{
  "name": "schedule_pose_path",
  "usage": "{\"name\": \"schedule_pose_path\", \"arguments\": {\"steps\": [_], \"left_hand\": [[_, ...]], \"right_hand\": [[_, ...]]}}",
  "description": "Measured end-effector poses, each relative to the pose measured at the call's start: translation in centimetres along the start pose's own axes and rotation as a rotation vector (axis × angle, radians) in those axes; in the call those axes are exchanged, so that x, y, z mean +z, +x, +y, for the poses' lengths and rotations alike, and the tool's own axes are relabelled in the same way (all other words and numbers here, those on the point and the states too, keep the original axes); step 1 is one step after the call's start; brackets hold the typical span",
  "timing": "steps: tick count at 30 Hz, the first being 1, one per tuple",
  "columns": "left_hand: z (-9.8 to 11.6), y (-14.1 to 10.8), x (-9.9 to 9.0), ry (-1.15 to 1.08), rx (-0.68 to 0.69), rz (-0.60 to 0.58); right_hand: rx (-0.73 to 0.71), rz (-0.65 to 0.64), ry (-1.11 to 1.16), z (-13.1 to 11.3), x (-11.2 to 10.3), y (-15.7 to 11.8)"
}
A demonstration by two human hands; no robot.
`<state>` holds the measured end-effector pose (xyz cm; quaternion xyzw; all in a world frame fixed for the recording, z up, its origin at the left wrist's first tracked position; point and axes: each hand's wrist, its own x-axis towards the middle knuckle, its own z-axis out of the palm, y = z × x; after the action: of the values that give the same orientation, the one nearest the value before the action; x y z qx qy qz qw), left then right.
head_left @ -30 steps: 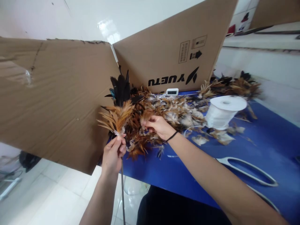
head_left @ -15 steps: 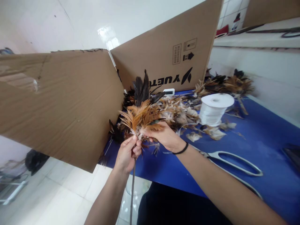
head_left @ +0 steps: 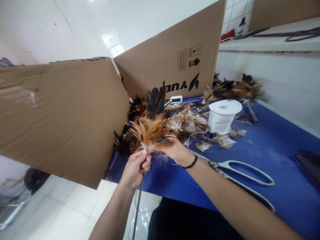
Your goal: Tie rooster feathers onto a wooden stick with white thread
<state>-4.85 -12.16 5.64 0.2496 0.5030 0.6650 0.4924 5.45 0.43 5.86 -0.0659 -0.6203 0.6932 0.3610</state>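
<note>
We find the feather bundle [head_left: 148,128] upright at frame centre, its stick [head_left: 138,206] pinched in the closed left hand [head_left: 133,169], seemingly for steadiness; the right hand [head_left: 178,150], nearly closed, holds feathers [head_left: 163,142] against its base.

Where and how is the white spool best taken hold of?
Probably by the rim of its top flange, from above, fingers spread across it. The spool stands upright, its round flange overhangs the white winding, and nothing covers it, while loose feathers crowd the base.
</note>
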Motion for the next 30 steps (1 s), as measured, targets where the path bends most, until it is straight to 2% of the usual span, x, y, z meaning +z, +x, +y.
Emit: {"name": "schedule_pose_path", "arguments": {"steps": [11, 16, 20, 24, 28, 30], "left_hand": [[0.9, 0.3, -1.4, 0.033, -0.046, -0.038], [2.4, -0.1, -2.5, -0.013, 0.034, 0.043], [3.8, -0.8, -4.2, -0.076, 0.128, 0.147], [4.6, -1.2, -6.5, -0.134, 0.182, 0.245], [4.3, -1.2, -8.5, -0.167, 0.201, 0.304], [3.9, -1.1, -9.1, -0.165, 0.206, 0.328]], "right_hand": [[0.047, -0.005, 0.022, 0.2, 0.6, 0.6], [0.025, 0.003, -0.094, 0.6, 1.0, 3.0], [0.022, -0.007, -0.375, 3.4, -0.1, 4.5], [0.028, -0.110, -0.764, 6.5, -0.5, 4.6], [0.014, -0.197, -0.908, 7.3, 1.0, 4.5], [-0.017, -0.288, -0.942, 7.2, 2.3, 4.4]]}}
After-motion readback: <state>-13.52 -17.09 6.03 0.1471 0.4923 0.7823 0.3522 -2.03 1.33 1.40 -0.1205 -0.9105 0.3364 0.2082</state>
